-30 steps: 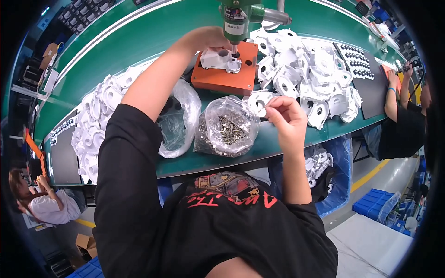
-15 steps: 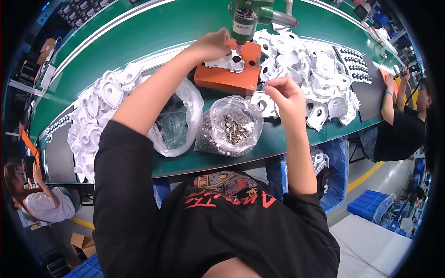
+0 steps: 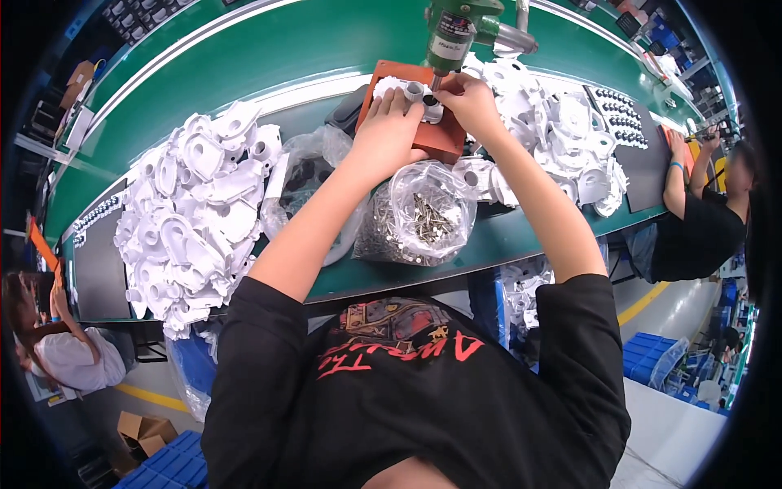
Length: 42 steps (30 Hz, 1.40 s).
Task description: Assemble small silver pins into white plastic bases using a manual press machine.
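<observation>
My left hand [image 3: 389, 137] lies with fingers extended over an orange block [image 3: 445, 143], its fingertips on a white plastic part [image 3: 391, 85] seated on top. The part has a round collar and a dark round opening. My right hand [image 3: 471, 102] is closed in a pinch at the right of the part, close under the metal rod [image 3: 437, 82] of a green machine head [image 3: 449, 39]. Whatever the pinch holds is too small to make out. Just in front of the block stands a clear bag of small metal pins or screws [image 3: 428, 218].
Heaps of white plastic parts lie left [image 3: 191, 220] and right [image 3: 570, 122] on the green table [image 3: 358, 281]. Another clear plastic bag [image 3: 273, 200] sits left of the pins. Black trays [image 3: 98, 273] hold small pieces. Co-workers sit at both sides; blue crates [image 3: 652, 357] stand below right.
My left hand has come down from beside the machine head onto the block and part. The right hand has moved up to the rod. The block now sits turned, and the view has shifted.
</observation>
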{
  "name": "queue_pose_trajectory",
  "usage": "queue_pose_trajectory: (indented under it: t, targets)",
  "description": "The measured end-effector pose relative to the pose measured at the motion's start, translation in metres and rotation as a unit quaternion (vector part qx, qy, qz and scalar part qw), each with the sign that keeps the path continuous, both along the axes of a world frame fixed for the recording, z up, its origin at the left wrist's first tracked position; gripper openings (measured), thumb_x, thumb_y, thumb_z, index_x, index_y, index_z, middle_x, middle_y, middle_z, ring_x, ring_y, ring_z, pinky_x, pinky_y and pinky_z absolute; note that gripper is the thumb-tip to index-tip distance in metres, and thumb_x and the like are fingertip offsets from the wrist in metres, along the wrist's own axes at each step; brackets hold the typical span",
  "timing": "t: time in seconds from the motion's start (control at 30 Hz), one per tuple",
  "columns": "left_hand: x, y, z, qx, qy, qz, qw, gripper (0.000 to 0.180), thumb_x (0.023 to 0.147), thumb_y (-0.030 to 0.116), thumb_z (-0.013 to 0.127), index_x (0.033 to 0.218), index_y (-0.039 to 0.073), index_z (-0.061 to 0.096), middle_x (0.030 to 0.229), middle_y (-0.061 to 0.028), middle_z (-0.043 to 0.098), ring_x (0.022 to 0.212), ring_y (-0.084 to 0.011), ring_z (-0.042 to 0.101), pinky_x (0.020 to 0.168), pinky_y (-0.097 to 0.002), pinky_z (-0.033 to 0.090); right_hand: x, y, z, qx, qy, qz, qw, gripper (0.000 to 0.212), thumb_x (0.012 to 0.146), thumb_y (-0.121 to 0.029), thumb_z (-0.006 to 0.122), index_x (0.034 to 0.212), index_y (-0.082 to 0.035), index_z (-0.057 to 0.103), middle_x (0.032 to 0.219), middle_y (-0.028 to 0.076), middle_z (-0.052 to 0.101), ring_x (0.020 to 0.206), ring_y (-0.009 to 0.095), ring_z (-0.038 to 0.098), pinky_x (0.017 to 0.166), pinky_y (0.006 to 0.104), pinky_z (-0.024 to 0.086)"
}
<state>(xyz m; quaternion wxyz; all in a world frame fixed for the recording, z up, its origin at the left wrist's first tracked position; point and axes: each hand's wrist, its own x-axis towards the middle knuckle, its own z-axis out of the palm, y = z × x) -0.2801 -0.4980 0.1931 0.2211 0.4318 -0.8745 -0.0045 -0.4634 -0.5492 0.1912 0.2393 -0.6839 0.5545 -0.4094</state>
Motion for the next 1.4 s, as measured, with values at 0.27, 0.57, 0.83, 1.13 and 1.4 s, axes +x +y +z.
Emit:
queue_pose_trajectory:
  t: [0.27, 0.57, 0.83, 1.13, 1.4]
  targets:
    - [-0.001, 0.001, -0.003, -0.005, 0.013, 0.008, 1.000, 0.070, 0.058, 0.032, 0.080, 0.112, 0.002, 0.047, 0.125, -0.0293, 0.044, 0.120, -0.0407, 0.042, 0.103, -0.0450, 0.032, 0.004, 0.013, 0.004, -0.005, 0.055, 0.008, 0.998, 0.029, 0.072, -0.021, 0.064, 0.092, 0.000, 0.065, 0.084, 0.016, 0.065, 0.075, 0.028, 0.063, 0.070, 0.0357, 0.048]
    - [-0.002, -0.001, -0.005, -0.013, 0.023, 0.011, 1.000, 0.070, 0.057, 0.030, 0.081, 0.112, 0.002, 0.048, 0.123, -0.0290, 0.045, 0.120, -0.0412, 0.042, 0.102, -0.0456, 0.033, 0.001, 0.042, 0.005, -0.166, 0.226, 0.071, 0.957, 0.031, 0.075, -0.013, 0.058, 0.106, -0.009, 0.064, 0.110, 0.014, 0.057, 0.102, 0.034, 0.050, 0.090, 0.0416, 0.040]
    - [0.001, 0.000, -0.010, -0.020, 0.033, 0.011, 0.999, 0.069, 0.055, 0.027, 0.081, 0.111, 0.002, 0.049, 0.123, -0.0302, 0.045, 0.120, -0.0410, 0.042, 0.103, -0.0463, 0.032, -0.019, 0.055, 0.047, -0.143, 0.398, 0.072, 0.903, 0.034, 0.077, -0.018, 0.062, 0.111, -0.011, 0.061, 0.120, 0.017, 0.052, 0.112, 0.036, 0.047, 0.094, 0.0441, 0.038]
    - [-0.004, 0.002, -0.008, -0.040, 0.063, -0.003, 0.997, 0.066, 0.055, 0.026, 0.080, 0.110, 0.003, 0.052, 0.120, -0.0302, 0.048, 0.120, -0.0409, 0.042, 0.103, -0.0462, 0.032, -0.141, -0.048, 0.165, -0.137, 0.279, -0.067, 0.948, 0.029, 0.085, -0.013, 0.046, 0.107, -0.007, 0.062, 0.103, 0.008, 0.065, 0.096, 0.015, 0.061, 0.083, 0.0294, 0.045]
    - [-0.002, -0.001, -0.007, -0.026, 0.049, 0.003, 0.998, 0.065, 0.056, 0.025, 0.080, 0.110, 0.004, 0.053, 0.122, -0.0294, 0.047, 0.120, -0.0409, 0.042, 0.103, -0.0461, 0.033, -0.090, -0.148, 0.228, -0.063, -0.270, 0.055, 0.959, 0.018, 0.085, -0.025, 0.053, 0.091, -0.008, 0.060, 0.075, 0.000, 0.055, 0.062, 0.011, 0.051, 0.056, 0.0234, 0.044]
